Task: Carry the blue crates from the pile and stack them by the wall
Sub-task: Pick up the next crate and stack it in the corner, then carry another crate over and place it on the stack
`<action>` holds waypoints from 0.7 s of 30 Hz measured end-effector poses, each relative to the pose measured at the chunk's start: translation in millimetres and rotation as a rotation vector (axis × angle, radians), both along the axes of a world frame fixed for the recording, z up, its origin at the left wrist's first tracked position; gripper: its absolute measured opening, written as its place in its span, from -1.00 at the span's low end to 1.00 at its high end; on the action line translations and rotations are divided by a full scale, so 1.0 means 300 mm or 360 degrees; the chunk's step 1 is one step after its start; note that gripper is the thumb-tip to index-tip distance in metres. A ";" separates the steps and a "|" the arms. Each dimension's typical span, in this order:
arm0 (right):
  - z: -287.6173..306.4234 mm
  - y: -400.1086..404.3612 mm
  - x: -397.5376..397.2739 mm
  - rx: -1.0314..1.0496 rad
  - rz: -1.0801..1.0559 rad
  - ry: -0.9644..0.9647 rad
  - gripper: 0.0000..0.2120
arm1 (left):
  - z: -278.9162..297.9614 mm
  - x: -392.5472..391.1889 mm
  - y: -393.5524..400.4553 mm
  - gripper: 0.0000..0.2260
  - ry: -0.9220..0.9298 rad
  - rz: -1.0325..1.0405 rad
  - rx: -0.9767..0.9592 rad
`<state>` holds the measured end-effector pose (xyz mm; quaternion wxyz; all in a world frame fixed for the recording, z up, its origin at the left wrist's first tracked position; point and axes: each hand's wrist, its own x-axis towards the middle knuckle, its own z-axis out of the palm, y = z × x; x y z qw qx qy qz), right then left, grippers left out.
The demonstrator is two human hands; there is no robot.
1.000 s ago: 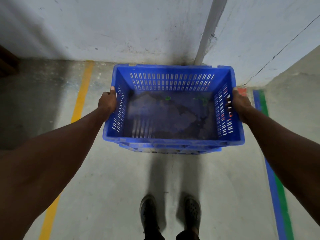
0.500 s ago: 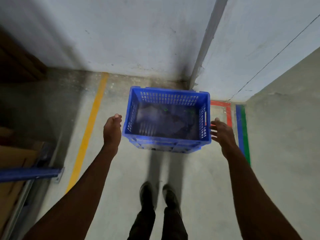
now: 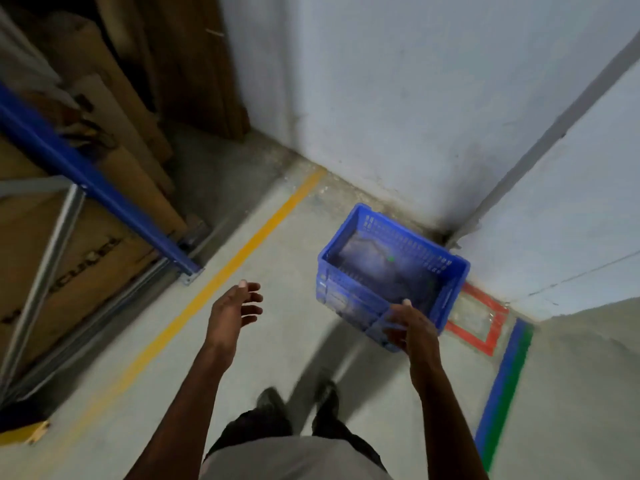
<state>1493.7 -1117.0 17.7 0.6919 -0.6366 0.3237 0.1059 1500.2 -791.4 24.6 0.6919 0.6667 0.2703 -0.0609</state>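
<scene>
A blue crate sits on the concrete floor in the corner where two pale walls meet, its far side close against the wall and a red-taped rectangle just beside its right end. The person stands near the crate, shoes pointing toward it, both arms held out. The left hand hangs in the air to the left of the crate, apart from it, fingers loosely spread and holding nothing. The right hand is in front of the crate's near right corner; its fingers look relaxed and empty, though motion blur makes it hard to say whether they brush the rim. To the left of the crate, beyond a yellow floor line, a rack with a blue beam holds cardboard boxes and rolls.

The crate appears set down by the wall, so this carry looks finished and more crates from the pile, out of view here, are likely due. The risk from here lies in the stacking: the crate sits at an angle to the walls, and a second one dropped on it askew could fail to seat and slide off. A hurried turn in this narrow gap could also catch an arm on the rack's beam.
</scene>
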 end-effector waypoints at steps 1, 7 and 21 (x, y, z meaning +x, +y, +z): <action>0.011 0.052 0.006 0.0014 0.0107 -0.0025 -0.72 | 0.010 -0.069 0.041 -0.66 -0.0002 0.0068 -0.0002; 0.056 0.467 -0.069 -0.0086 0.0947 0.0036 -0.75 | 0.011 -0.557 0.312 -0.67 0.0000 0.0616 -0.0018; 0.007 1.700 -1.130 -0.0190 0.2496 -0.0002 -0.66 | 0.013 -2.218 0.749 -0.68 0.0015 0.2233 -0.0125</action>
